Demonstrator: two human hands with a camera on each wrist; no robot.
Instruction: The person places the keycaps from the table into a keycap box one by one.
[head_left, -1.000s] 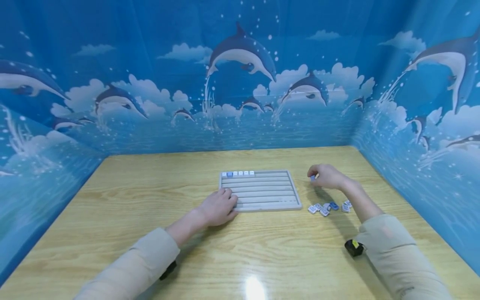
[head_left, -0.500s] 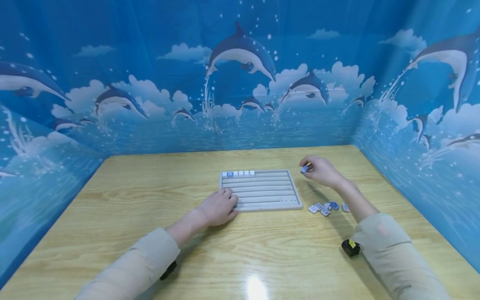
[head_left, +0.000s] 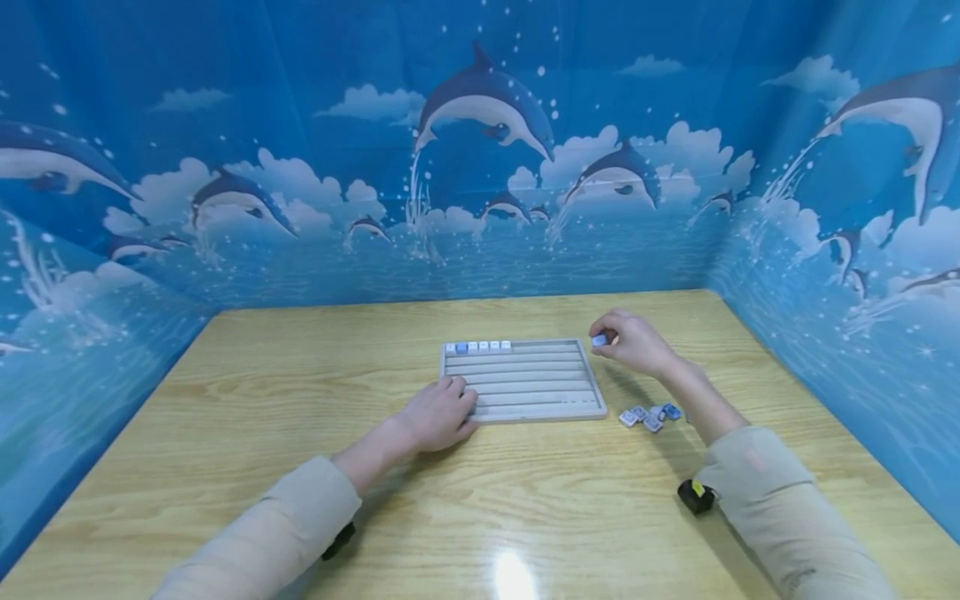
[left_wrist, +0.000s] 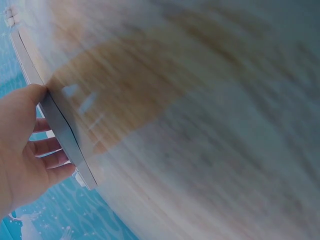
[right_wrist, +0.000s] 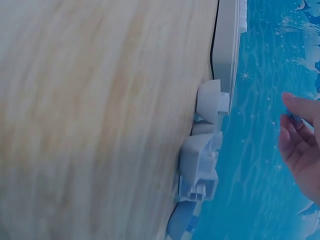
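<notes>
A light grey ridged tray (head_left: 525, 387) lies on the table, with several small keycaps (head_left: 483, 346) lined up in its back row from the left end; one of them is blue. My left hand (head_left: 435, 415) grips the tray's front left corner; the left wrist view shows the thumb and curled fingers of the hand (left_wrist: 30, 145) on the tray's side (left_wrist: 65, 132). Raised off the table just beyond the tray's back right corner, my right hand (head_left: 636, 343) pinches a blue keycap (head_left: 599, 340) between thumb and fingers, also seen in the right wrist view.
To the right of the tray's front right corner lies a loose group of white and blue keycaps (head_left: 652, 423), close under the right forearm. A black device with a yellow mark (head_left: 696, 497) is at the right wrist. A blue dolphin curtain (head_left: 480, 250) stands behind the table (head_left: 487, 500).
My right hand has moved left and slightly back toward the tray with the blue keycap. The keycaps at the far right of the group are out of sight. The left hand has not moved.
</notes>
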